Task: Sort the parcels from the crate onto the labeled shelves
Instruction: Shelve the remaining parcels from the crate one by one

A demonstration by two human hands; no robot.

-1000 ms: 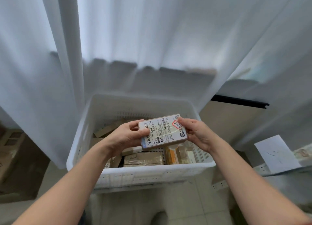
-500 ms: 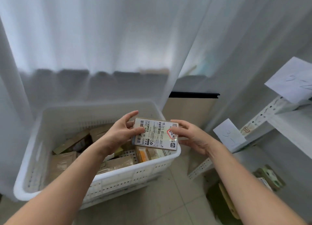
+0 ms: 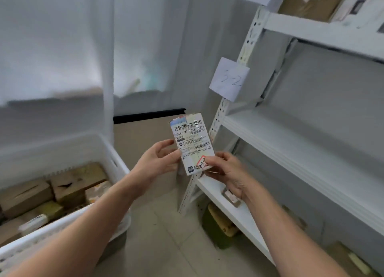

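both hands have carried the parcel off the crate and to the right. a second ago it lay flat and sideways over the crate's boxes; now it stands upright in the air, label toward the face, in front of the shelf post. the left hand holds its left edge, fingers loosely curled behind it. the right hand pinches the lower right corner, thumb pressed on the front just beside the red-edged sticker, the other fingers behind. the view has swung from the curtain to the shelves.

judgement: picking is done and this is the reading step, matching the sticker's handwritten code to a shelf. the code looks like threes and a two, but it is too small to be sure of.

around: the crate sits low on the left, with brown boxes left in it, so much sorting remains. the lower shelf runs just behind the right wrist, with a small blurred item on it. under it lies a green thing. farther up, a paper tag on the post reads 3-2, above the bare middle shelf. the top shelf holds cartons. the curtain hangs behind.

the post stands between parcel and shelf openings, so i judge the parcel must go round its right side.
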